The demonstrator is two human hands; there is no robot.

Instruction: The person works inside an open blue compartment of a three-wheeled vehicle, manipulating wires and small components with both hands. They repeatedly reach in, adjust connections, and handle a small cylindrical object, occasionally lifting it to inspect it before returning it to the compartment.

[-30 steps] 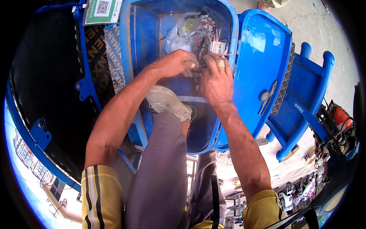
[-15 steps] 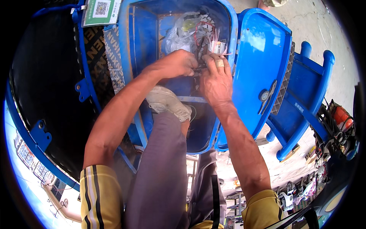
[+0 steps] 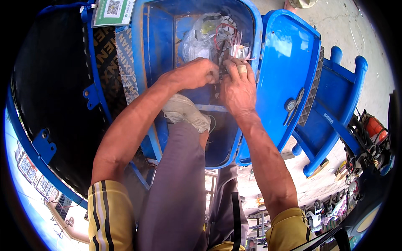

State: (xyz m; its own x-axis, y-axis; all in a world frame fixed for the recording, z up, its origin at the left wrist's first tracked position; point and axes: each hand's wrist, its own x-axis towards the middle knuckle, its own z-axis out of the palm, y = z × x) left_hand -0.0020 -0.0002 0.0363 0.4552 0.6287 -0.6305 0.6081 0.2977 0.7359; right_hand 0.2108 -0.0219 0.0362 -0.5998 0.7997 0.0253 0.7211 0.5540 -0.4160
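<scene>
A person leans over an open blue box [image 3: 138,54], both bare hands working inside it, one grey shoe [image 3: 184,111] at its opening. The left hand [image 3: 194,74] has just changed pose: half a second ago it was blurred with motion, and now it shows sharper, knuckles raised and fingers curled inward. The right hand [image 3: 238,90], a pale band [image 3: 242,69] around one finger, has hardly moved, its fingers bent down close together. Between the fingertips lies a tangle of dark wires [image 3: 224,69], partly hidden, so whether either hand grips a strand cannot be told. The change suggests the left hand does the moving while the right steadies; the handling of the wires looks under way. Just beyond the fingers sit a silver block [image 3: 239,51] with pink wires, a red wire [image 3: 216,37] and a clear plastic bag [image 3: 193,48]. On the lid [image 3: 282,71], to the right, rest a tape roll [image 3: 289,104] and a slim metal tool [image 3: 299,100].
</scene>
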